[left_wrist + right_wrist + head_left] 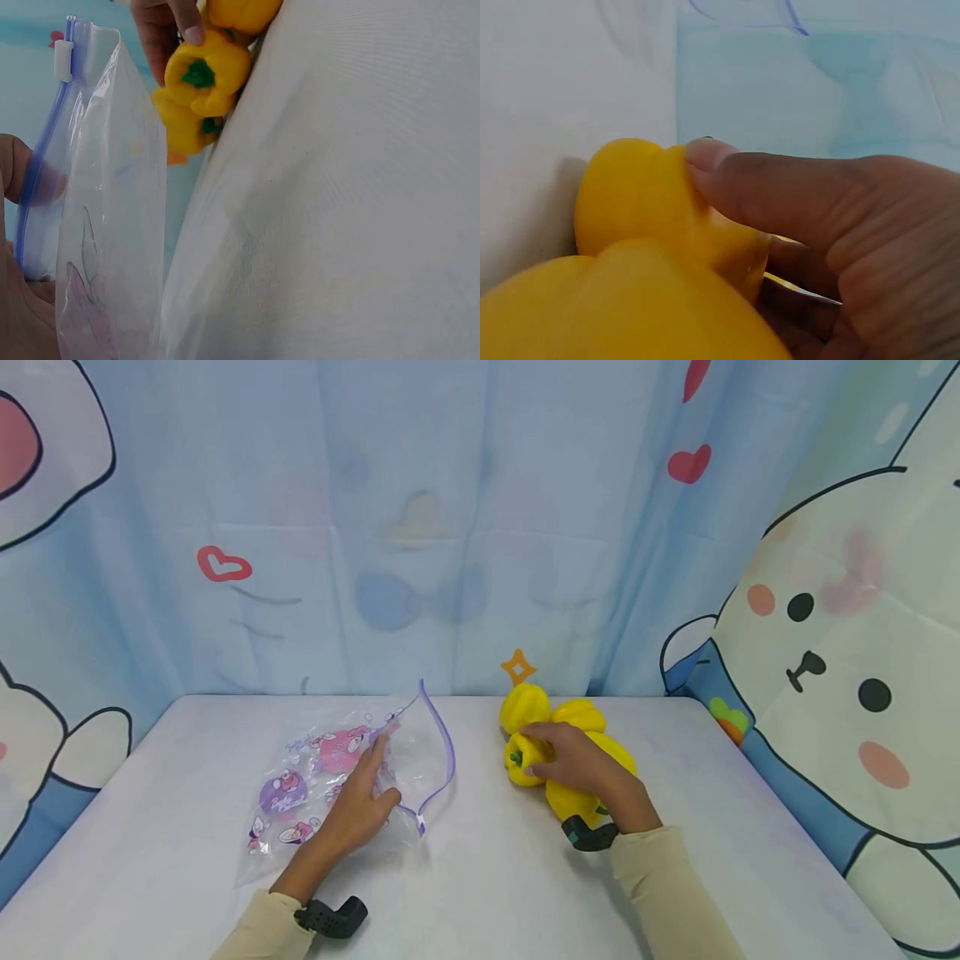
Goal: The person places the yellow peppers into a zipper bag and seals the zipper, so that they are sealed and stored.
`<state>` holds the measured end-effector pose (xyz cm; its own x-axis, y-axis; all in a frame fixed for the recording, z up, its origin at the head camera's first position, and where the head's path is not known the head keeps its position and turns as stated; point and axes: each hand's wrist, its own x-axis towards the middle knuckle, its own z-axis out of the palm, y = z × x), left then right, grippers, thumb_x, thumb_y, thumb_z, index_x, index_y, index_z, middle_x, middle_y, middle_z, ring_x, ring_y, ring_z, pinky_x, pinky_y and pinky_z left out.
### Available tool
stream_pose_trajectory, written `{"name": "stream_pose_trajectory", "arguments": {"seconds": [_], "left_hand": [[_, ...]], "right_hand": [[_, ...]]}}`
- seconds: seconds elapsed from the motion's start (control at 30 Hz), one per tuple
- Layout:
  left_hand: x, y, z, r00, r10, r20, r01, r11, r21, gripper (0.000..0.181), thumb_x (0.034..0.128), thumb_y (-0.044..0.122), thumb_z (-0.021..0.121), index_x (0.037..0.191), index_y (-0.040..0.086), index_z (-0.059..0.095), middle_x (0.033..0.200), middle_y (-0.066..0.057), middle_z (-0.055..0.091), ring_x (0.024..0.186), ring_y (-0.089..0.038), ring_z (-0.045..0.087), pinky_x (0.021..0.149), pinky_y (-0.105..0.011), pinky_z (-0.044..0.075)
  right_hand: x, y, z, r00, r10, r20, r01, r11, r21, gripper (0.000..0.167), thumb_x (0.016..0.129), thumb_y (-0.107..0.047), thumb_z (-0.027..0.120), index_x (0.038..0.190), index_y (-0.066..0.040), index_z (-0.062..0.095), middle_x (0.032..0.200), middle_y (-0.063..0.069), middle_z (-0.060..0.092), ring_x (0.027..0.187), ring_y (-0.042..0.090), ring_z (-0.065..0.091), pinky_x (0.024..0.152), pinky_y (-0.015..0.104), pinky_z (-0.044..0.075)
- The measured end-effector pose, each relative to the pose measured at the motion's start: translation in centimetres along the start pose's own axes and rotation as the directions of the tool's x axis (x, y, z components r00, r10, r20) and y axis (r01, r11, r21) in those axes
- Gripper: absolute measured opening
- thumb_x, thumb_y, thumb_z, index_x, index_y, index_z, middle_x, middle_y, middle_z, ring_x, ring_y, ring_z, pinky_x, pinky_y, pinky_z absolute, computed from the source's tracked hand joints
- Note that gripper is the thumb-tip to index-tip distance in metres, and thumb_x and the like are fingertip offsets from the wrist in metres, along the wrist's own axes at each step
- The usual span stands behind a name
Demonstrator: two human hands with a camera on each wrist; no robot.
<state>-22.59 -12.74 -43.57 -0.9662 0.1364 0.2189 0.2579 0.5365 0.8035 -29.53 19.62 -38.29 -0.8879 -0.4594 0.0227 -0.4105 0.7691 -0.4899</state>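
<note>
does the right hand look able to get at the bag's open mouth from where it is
Likely yes: the right hand holds a yellow pepper, only bare tabletop shows between that and the bag's open mouth, and the left hand is at the mouth's other side.

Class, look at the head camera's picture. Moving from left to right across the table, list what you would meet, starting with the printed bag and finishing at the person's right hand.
Printed plastic bag → the bag's purple zip edge → gripped yellow pepper → right hand.
</note>
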Motion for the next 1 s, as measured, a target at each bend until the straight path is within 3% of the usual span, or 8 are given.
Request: {"name": "stream_pose_trajectory", "arguments": {"seconds": [0.2, 0.4, 0.63, 1.0], "left_hand": [[0.0, 0.2, 0.1, 1.0, -0.01, 0.004, 0.01, 1.0, 0.014, 0.082, 0.0885, 0.008, 0.054, 0.157, 0.013, 0.01, 0.162, -0.012, 0.01, 0.146, -0.033, 0.009, 0.115, -0.051, 0.013], [-0.1, 0.4, -0.1, 1.0, 0.018, 0.004, -0.018, 1.0, 0.004, 0.081, 0.0875, 0.007, 0.054, 0.157, 0.009, 0.011, 0.161, -0.013, 0.012, 0.146, -0.034, 0.011, 0.115, -0.05, 0.013], [-0.1, 0.3, -0.2, 0.999, 0.047, 0.005, -0.047, 0.999, -0.009, 0.082, 0.0864, 0.005, 0.055, 0.156, 0.007, 0.012, 0.161, -0.013, 0.012, 0.146, -0.034, 0.012, 0.115, -0.049, 0.014], [-0.2, 0.4, -0.3, 0.996, 0.081, 0.021, -0.081, 0.996, -0.026, 0.08, 0.0858, 0.005, 0.054, 0.155, 0.004, 0.016, 0.16, -0.013, 0.019, 0.145, -0.031, 0.017, 0.115, -0.049, 0.016]], "right_hand": [[0.0, -0.5, 0.1, 0.999, 0.045, 0.013, -0.045, 0.999, 0.002, 0.063, 0.086, -0.026, 0.074, 0.142, -0.01, 0.05, 0.143, 0.01, 0.049, 0.125, 0.029, 0.046, 0.105, 0.05, 0.038], [-0.2, -0.7, 0.4, 0.999, 0.023, 0.039, -0.023, 1.0, 0.008, 0.069, 0.083, -0.028, 0.077, 0.144, -0.011, 0.048, 0.133, 0.006, 0.056, 0.109, 0.022, 0.052, 0.098, 0.046, 0.043], [-0.1, -1.0, 1.1, 0.997, -0.038, 0.06, 0.04, 0.999, -0.034, 0.071, 0.084, -0.017, 0.076, 0.146, -0.007, 0.043, 0.144, 0.009, 0.048, 0.125, 0.027, 0.046, 0.106, 0.048, 0.037], [0.3, -1.3, 1.3, 0.998, 0.05, 0.045, -0.048, 0.997, -0.053, 0.07, 0.084, -0.03, 0.077, 0.145, -0.014, 0.047, 0.135, 0.003, 0.054, 0.108, 0.02, 0.051, 0.1, 0.044, 0.042]]}}
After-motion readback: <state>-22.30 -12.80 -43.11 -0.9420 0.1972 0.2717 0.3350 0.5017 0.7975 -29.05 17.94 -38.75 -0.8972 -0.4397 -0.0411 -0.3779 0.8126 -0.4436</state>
